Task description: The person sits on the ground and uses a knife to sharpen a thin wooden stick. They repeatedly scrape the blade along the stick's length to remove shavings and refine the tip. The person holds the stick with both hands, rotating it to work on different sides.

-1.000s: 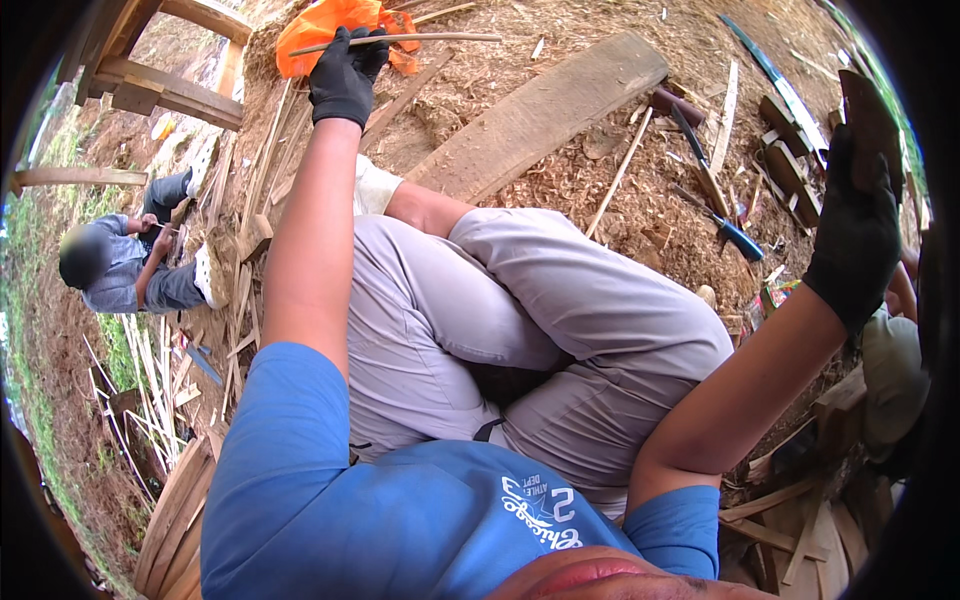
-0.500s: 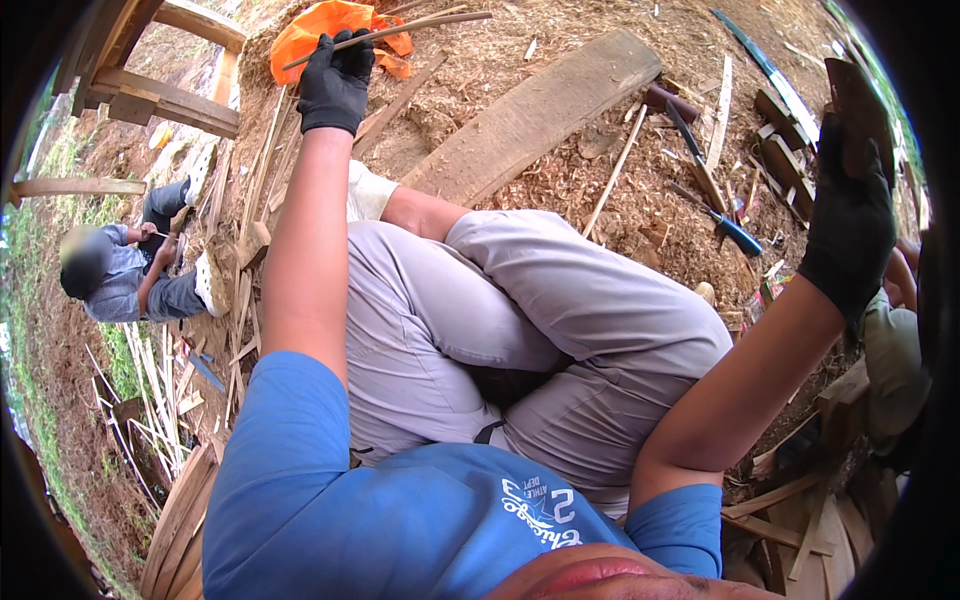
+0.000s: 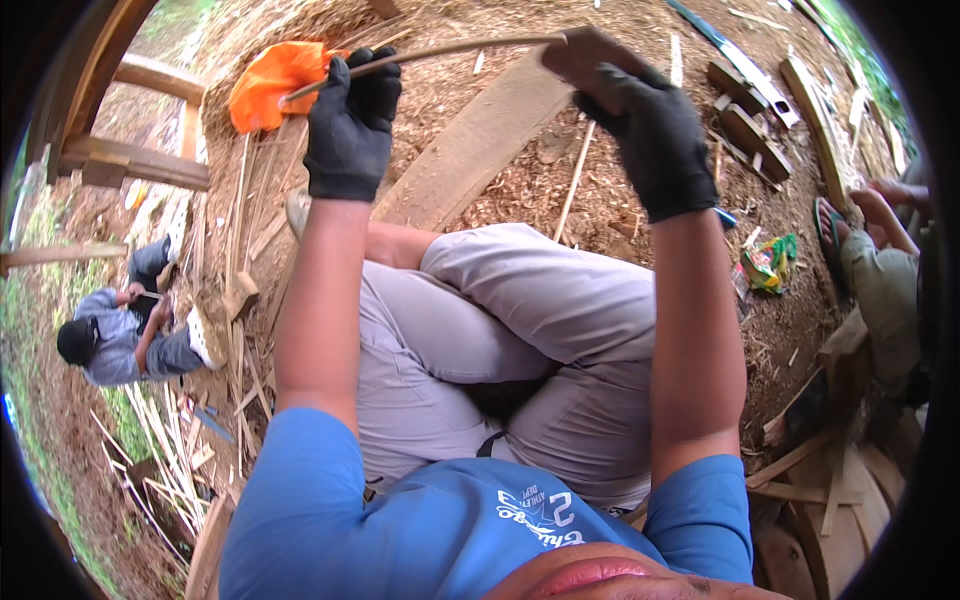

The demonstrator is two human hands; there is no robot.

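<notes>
Nearest the camera, at six o'clock, sits the person's blue T-shirt, and just beyond it the folded legs in grey trousers, the person being seated on the ground. Both forearms rise from there toward twelve o'clock.

The left hand, in a black glove, is clenched around a thin bamboo strip near its eleven-o'clock end. The right hand, also in a black glove, is closed around a dark flat blade at about one o'clock; the far end of the strip meets this blade, though whether the edge has bitten into the strip cannot be told. The strip runs roughly level between the two hands, held up off the ground.

As a judgement, the working of this strip looks just begun: no fresh curl or shaving shows on it.

Under the hands lies a broad wooden plank on chip-strewn earth. Behind the left hand, an orange cloth lies at eleven o'clock. Scattered slats spread toward nine o'clock, where another person in a grey top crouches. At three o'clock a sandalled foot of someone else shows.
</notes>
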